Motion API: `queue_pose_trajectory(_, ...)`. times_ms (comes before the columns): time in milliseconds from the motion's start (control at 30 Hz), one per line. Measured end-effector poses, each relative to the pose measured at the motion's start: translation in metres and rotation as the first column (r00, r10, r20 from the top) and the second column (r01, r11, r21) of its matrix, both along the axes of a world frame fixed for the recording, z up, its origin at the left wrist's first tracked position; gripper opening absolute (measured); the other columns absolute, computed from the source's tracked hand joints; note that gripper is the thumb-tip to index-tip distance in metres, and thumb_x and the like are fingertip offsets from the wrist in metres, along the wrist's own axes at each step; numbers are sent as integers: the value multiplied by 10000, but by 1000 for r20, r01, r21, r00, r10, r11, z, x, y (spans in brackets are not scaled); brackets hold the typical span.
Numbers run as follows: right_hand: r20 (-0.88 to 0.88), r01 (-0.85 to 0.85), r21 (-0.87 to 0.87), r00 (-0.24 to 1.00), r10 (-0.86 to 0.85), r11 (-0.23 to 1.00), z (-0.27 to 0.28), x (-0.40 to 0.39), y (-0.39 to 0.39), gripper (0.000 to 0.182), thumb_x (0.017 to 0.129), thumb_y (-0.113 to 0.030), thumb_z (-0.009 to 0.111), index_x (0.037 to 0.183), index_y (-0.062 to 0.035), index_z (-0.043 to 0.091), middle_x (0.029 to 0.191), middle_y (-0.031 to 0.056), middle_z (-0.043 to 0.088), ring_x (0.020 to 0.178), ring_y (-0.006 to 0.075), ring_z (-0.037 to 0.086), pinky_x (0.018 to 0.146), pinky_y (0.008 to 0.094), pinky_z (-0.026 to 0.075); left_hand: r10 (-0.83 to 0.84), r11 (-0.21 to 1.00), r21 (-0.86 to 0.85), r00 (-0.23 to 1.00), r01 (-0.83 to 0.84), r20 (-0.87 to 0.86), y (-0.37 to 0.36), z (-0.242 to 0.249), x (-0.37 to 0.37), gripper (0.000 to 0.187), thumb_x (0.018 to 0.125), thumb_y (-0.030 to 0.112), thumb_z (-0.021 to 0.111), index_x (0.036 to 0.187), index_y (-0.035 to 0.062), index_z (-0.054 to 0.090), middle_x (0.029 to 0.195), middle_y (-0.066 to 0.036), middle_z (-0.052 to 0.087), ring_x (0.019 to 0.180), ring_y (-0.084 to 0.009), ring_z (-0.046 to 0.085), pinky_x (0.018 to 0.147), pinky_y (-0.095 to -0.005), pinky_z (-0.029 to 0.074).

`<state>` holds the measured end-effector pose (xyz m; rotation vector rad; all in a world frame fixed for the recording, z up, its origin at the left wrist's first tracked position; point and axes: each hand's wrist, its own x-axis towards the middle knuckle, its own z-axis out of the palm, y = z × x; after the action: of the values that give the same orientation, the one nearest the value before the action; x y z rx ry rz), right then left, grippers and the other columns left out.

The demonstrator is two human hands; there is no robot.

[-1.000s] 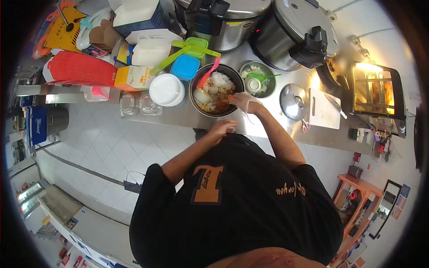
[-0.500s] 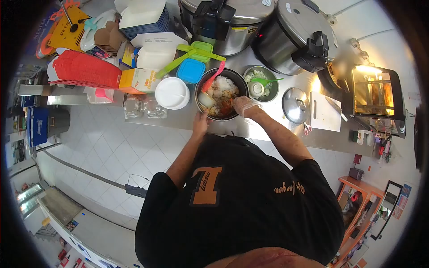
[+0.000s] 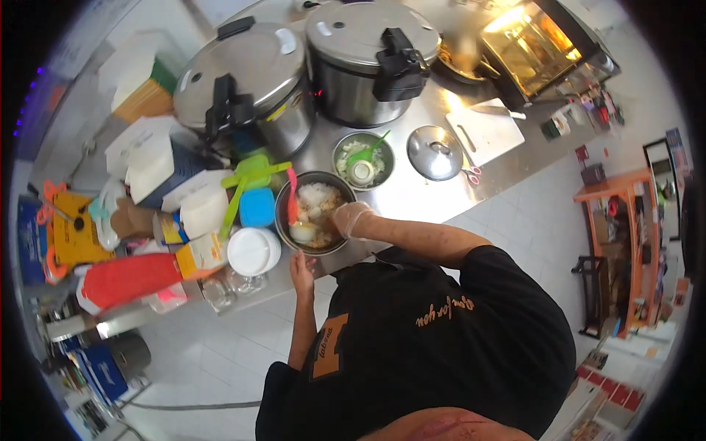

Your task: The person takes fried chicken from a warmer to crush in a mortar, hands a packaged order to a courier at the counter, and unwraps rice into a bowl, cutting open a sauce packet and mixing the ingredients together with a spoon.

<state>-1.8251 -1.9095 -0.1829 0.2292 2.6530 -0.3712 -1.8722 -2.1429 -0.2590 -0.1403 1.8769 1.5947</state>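
A round metal bowl (image 3: 337,249) holds white rice (image 3: 316,195) mixed with browner bits. A pink spatula (image 3: 293,192) leans inside it, near a whitish cup (image 3: 302,232). My right hand (image 3: 353,220), in a clear plastic glove, reaches over the bowl's right side; its fingers are blurred and partly hidden against the food. At the bowl's lower left rim is my left hand (image 3: 301,268), bare, fingers apart and touching or very near the rim. Behind the bowl, a smaller metal bowl (image 3: 390,167) holds pale chopped pieces, a small cup and a green spoon (image 3: 368,152).
Two large cookers (image 3: 360,88) stand behind the bowls. To the right are a round lid (image 3: 434,153), red-handled scissors (image 3: 474,175), and a white board (image 3: 494,136) with a knife. White tubs (image 3: 252,251), a blue lid (image 3: 257,207), and cartons (image 3: 201,251) crowd the left.
The view has turned, with the counter now slanting up to the right. My right hand has moved further over the bowl, and my left hand's fingers are more spread at the rim.
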Motion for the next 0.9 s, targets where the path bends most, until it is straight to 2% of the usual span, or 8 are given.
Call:
queue_pose_trajectory(133,-258,-34,15,965,37,999,20,14,7,194,848,-160,589,900,-25,718,925,171,718,900,312,696,790,420,551,-41,998,-43,998,38,-56,-6,-8,1,390,994,507,469,1056,130,544,980,-19,590,858,-148,611,678,-297,419)
queue_pose_trajectory(233,-467,20,-430,850,-242,902,12,36,38,222,892,-180,598,1042,-56,705,1008,164,705,889,285,684,786,388,552,82,995,-57,997,-83,-15,-2,2,9,440,983,520,463,1161,123,522,1122,-46,575,989,-206,583,782,-371,416)
queue_pose_trajectory(433,230,131,-973,461,-857,-190,-19,95,213,294,935,-178,603,1207,-82,660,1064,43,688,925,170,655,800,312,551,445,894,-80,861,-440,247,-32,-61,29,664,928,597,473,1395,137,367,1338,-33,480,1181,-246,492,949,-470,361)
queue_pose_trajectory(467,75,179,-984,396,-915,-3,9,115,265,314,928,-159,602,1221,-50,630,1114,63,671,942,172,650,830,341,559,496,866,-125,800,-484,338,-41,-83,30,681,920,608,478,1395,130,377,1356,-33,469,1195,-244,483,955,-462,362)
queue_pose_trajectory(533,120,-59,-990,118,-986,-128,-37,135,379,327,952,-167,587,1241,-15,573,1118,96,660,912,167,652,811,339,560,602,798,-167,754,-579,262,-58,-129,52,644,911,620,491,1275,89,478,1247,-81,545,1085,-248,553,866,-425,461)
queue_pose_trajectory(633,-411,416,-853,-162,-897,315,-52,163,554,174,972,-171,561,1035,-64,682,944,69,706,891,160,646,802,324,538,546,830,-294,799,-474,252,-25,-126,84,621,919,616,485,1236,82,489,1177,-82,548,1020,-246,556,815,-421,471)
queue_pose_trajectory(700,-805,730,-469,-121,-581,498,-45,179,635,129,905,-139,578,983,-106,674,961,129,660,914,322,623,821,448,506,508,845,-344,816,-410,274,4,-116,94,607,924,613,481,1210,78,497,1131,-82,551,977,-245,558,782,-418,477)
queue_pose_trajectory(900,-639,809,84,491,-592,581,-81,170,804,103,810,-188,623,823,-144,716,1005,159,692,868,327,683,755,436,555,475,841,-420,837,-341,272,45,-94,108,576,940,606,470,1132,66,519,993,-84,557,848,-240,564,681,-409,496)
